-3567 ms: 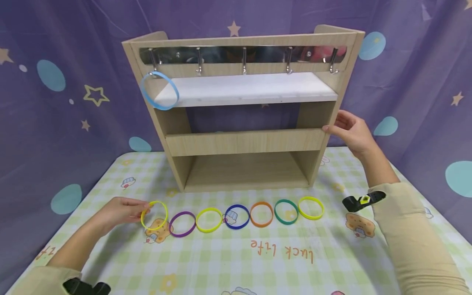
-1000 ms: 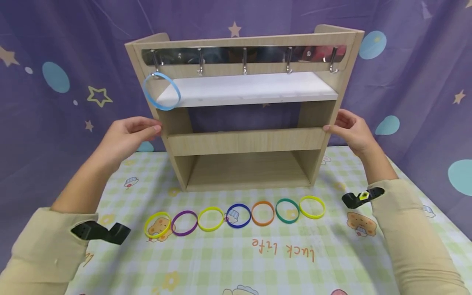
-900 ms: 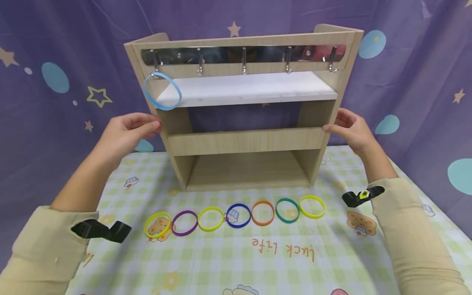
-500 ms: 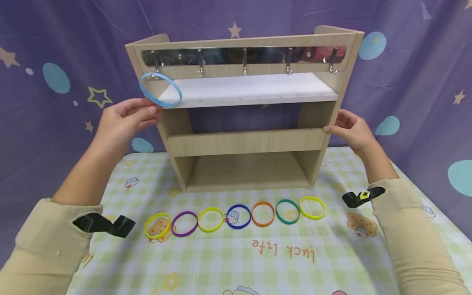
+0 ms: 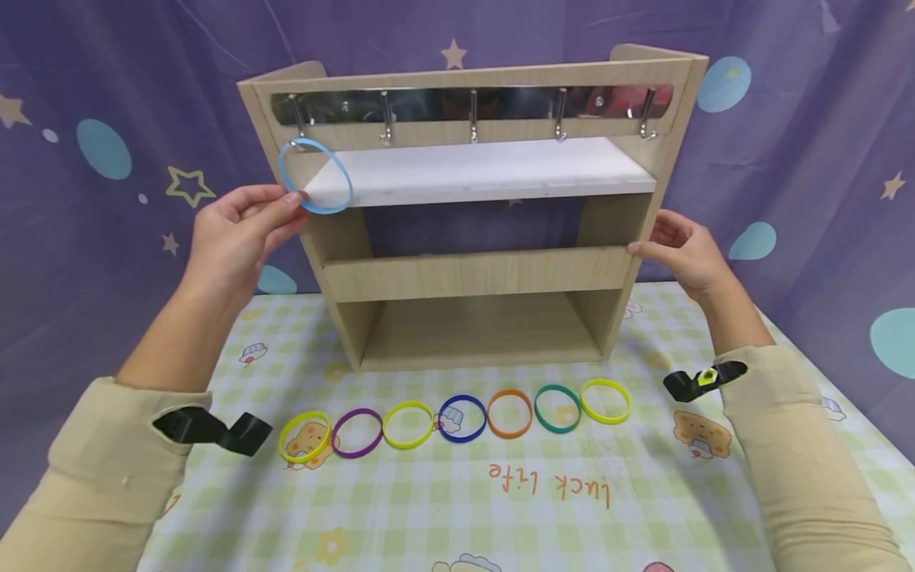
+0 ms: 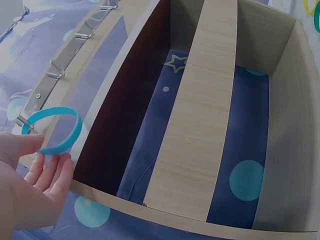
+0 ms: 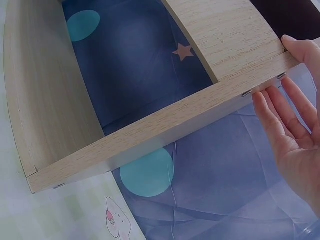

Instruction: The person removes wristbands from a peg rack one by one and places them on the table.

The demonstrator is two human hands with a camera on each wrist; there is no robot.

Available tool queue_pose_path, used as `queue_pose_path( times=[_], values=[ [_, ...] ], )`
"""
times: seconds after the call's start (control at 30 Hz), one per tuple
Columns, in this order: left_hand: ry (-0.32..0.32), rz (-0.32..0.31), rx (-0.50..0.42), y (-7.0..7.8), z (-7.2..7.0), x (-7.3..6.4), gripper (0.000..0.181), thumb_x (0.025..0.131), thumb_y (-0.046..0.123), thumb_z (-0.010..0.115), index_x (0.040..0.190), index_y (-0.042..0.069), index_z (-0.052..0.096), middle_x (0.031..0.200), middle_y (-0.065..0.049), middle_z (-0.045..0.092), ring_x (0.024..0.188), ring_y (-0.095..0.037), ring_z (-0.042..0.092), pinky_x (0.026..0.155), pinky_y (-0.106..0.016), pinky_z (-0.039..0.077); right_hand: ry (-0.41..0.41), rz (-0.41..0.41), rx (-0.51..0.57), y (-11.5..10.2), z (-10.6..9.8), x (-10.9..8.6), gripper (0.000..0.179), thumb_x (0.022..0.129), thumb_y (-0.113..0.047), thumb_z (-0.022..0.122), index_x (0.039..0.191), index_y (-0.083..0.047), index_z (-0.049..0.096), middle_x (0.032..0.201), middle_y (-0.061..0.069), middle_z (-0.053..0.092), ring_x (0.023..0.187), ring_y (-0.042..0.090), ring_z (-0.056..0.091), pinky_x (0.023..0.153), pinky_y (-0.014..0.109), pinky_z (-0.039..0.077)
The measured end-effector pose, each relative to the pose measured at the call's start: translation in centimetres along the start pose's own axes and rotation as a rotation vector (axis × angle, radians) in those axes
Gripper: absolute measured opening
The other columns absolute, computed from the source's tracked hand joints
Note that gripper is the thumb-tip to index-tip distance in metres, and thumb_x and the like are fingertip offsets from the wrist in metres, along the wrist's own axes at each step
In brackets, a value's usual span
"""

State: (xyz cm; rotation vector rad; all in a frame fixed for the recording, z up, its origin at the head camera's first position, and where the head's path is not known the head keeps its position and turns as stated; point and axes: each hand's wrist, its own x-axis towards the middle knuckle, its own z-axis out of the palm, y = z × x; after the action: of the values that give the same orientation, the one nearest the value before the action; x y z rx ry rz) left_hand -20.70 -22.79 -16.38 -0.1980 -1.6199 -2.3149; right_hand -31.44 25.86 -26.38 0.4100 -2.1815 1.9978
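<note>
A light blue silicone wristband [image 5: 327,210] hangs from the leftmost hook of the metal hook rail [image 5: 429,106]. My left hand [image 5: 232,230] pinches its lower left side between thumb and fingers; the left wrist view shows the wristband [image 6: 75,133] looped at the hook, with the thumb at its near edge and the fingers underneath. My right hand [image 5: 682,253] grips the right side panel of the wooden shelf unit [image 5: 472,275]. In the right wrist view, the thumb lies on the panel's front edge and the fingers touch its outer face.
Several wristbands lie in a row before the shelf: yellow [image 5: 305,459], purple [image 5: 357,455], yellow [image 5: 408,446], dark blue [image 5: 462,439], orange [image 5: 509,435], green [image 5: 557,430], yellow [image 5: 605,420]. A checked cloth [image 5: 400,516] covers the table; a purple curtain [image 5: 143,48] hangs behind.
My left hand let go of the leftmost yellow wristband, now flat on the cloth, and rose past the shelf's left side to the light blue one, which tilted and dropped back. The right hand stayed.
</note>
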Motion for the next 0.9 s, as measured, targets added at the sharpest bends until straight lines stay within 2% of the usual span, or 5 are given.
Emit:
queue_pose_path(
  times=[0.23,0.5,0.67,0.9],
  values=[
    [-0.006,0.019,-0.076,0.0,0.4,-0.1,0.014,0.078,-0.011,0.071,0.088,-0.001,0.070,0.078,-0.008,0.074,0.074,-0.016,0.073,0.070,-0.024,0.063,0.008,0.009,-0.025,0.0,0.0,0.0,0.045,0.081,-0.003,0.074,0.120,-0.020,0.058,0.098,-0.021,0.066,0.091,-0.005,0.062,0.077,0.005,0.051],
    [0.020,0.023,-0.193,0.5,0.8,-0.1,0.014,0.078,-0.014,0.069,0.085,-0.003,0.073,0.078,-0.010,0.074,0.073,-0.018,0.072,0.070,-0.028,0.063,-0.002,0.009,-0.005,-0.1,0.1,-0.1,0.045,0.081,-0.003,0.074,0.120,-0.019,0.058,0.098,-0.020,0.066,0.092,-0.005,0.062,0.077,0.005,0.051],
    [0.024,0.000,-0.220,0.9,0.9,-0.3,0.012,0.079,-0.012,0.069,0.086,-0.003,0.073,0.080,-0.010,0.074,0.073,-0.018,0.072,0.071,-0.029,0.063,-0.003,0.013,-0.006,-0.1,0.0,-0.2,0.046,0.081,-0.003,0.074,0.121,-0.019,0.058,0.098,-0.020,0.066,0.092,-0.005,0.062,0.077,0.005,0.051],
    [0.002,0.002,-0.258,1.3,1.1,-0.5,0.010,0.080,-0.011,0.069,0.087,-0.004,0.072,0.076,-0.013,0.073,0.070,-0.021,0.073,0.071,-0.032,0.063,-0.003,0.008,-0.009,-0.1,0.0,-0.1,0.046,0.082,-0.003,0.074,0.121,-0.019,0.058,0.099,-0.020,0.066,0.092,-0.004,0.062,0.077,0.006,0.052]
  ],
)
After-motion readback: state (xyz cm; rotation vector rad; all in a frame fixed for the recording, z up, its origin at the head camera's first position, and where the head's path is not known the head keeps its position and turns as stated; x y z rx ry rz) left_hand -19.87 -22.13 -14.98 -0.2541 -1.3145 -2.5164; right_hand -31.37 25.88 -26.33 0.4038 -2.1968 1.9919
